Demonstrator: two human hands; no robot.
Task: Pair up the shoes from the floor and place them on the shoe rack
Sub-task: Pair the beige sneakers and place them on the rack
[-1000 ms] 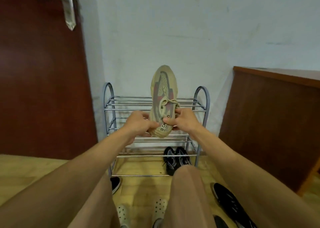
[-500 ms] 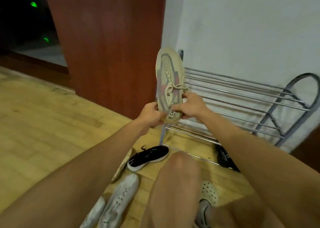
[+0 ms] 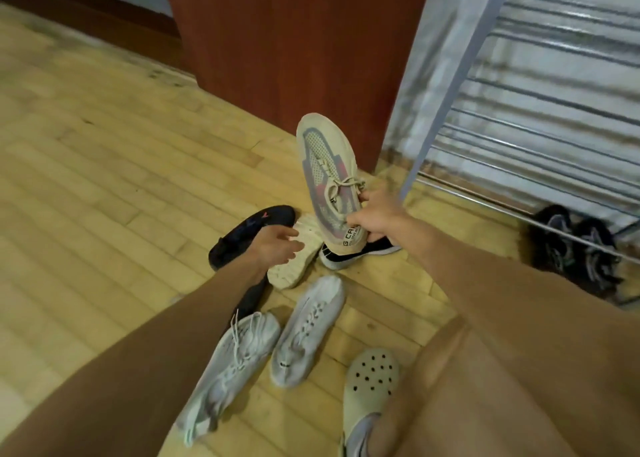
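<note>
Above the floor, right hand (image 3: 377, 219) clamps beige sneaker (image 3: 329, 176) toe-up; left hand (image 3: 277, 245) hovers spread.

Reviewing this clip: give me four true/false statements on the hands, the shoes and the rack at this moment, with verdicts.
1. The right hand holds a beige sneaker. True.
2. The left hand grips a white sneaker. False: it is open, reaching over the overturned beige sneaker on the floor.
3. Two white sneakers lie on the floor. True.
4. The shoe rack shelves hold several pairs. False: the visible shelves are bare; a dark pair sits under it.
</note>
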